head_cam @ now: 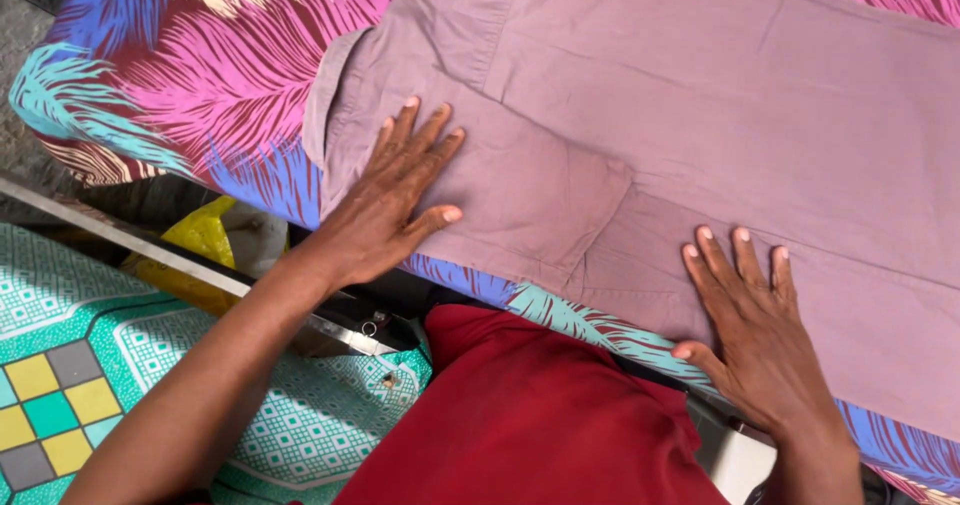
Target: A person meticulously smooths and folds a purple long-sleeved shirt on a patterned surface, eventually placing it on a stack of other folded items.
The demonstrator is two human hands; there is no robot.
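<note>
The fingers of the left hand lie stretched out and slightly fanned, the thumb set off to the side, all pressed flat on the mauve garment. The fingers of the right hand are likewise straight and a little apart, thumb spread toward the near edge, palm down on the same cloth. Neither hand grips or pinches anything; both simply rest flat.

The mauve garment is a plain, dusty pink-purple piece with stitched seams, a pocket-like flap between the two hands and a banded edge just left of the left hand. It lies spread smooth across a padded board covered in a bright feather print of pink, blue, teal and maroon, and it reaches past the right edge of the view.

Below the board, a yellow bag sits beside a metal bar. Nearer the person lie a teal patterned cloth with yellow and grey squares, and a dark red fabric.
</note>
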